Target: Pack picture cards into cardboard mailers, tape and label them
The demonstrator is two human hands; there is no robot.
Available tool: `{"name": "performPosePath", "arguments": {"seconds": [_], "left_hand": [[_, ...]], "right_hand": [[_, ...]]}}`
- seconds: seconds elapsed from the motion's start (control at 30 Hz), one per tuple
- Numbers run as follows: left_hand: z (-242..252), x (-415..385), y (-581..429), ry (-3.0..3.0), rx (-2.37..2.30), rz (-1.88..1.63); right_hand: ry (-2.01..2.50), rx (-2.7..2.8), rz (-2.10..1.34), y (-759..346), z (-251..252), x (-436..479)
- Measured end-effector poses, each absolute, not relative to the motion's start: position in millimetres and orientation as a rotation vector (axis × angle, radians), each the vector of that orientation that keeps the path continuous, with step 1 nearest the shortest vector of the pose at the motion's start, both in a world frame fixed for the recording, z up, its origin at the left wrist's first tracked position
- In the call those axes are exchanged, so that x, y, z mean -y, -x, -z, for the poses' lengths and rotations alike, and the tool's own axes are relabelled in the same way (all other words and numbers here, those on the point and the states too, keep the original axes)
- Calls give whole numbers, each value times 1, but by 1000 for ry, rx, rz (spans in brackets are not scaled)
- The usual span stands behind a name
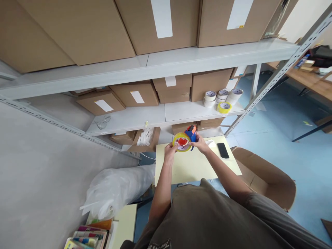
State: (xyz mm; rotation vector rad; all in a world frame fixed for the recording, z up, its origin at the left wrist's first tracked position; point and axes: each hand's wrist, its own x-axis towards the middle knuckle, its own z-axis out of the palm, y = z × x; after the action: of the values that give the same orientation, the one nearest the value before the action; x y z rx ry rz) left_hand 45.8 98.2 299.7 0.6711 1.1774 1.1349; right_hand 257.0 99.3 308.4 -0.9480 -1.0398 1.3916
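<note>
Both my hands are raised over a small pale yellow table [192,167]. My left hand [170,150] grips the edge of a yellow tape roll [182,142] mounted on a red core. My right hand [200,143] is closed around the blue and orange tape dispenser [191,133] that carries the roll. The fingers of both hands are curled round these parts.
A black phone [223,150] lies on the table's right side. Shelves ahead hold cardboard boxes [135,94] and several tape rolls [224,107]. An open cardboard box [267,178] stands at my right, a clear plastic bag [116,190] at my left.
</note>
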Motion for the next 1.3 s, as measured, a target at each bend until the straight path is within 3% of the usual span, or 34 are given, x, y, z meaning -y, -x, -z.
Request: {"name": "performPosePath", "arguments": {"seconds": [0.4,0.6,1.3], "left_hand": [[-294,-90,-43,-827,-1305,-1274],[-295,-91,-54,-784,-1278,-1298],[-289,-84,-51,-878,-1083,-1439]], "right_hand": [[875,666,-1365,-243,-299,-96],[849,600,-1572,-242,-295,-99],[850,1284,-1464,-244,-314,-81]]}}
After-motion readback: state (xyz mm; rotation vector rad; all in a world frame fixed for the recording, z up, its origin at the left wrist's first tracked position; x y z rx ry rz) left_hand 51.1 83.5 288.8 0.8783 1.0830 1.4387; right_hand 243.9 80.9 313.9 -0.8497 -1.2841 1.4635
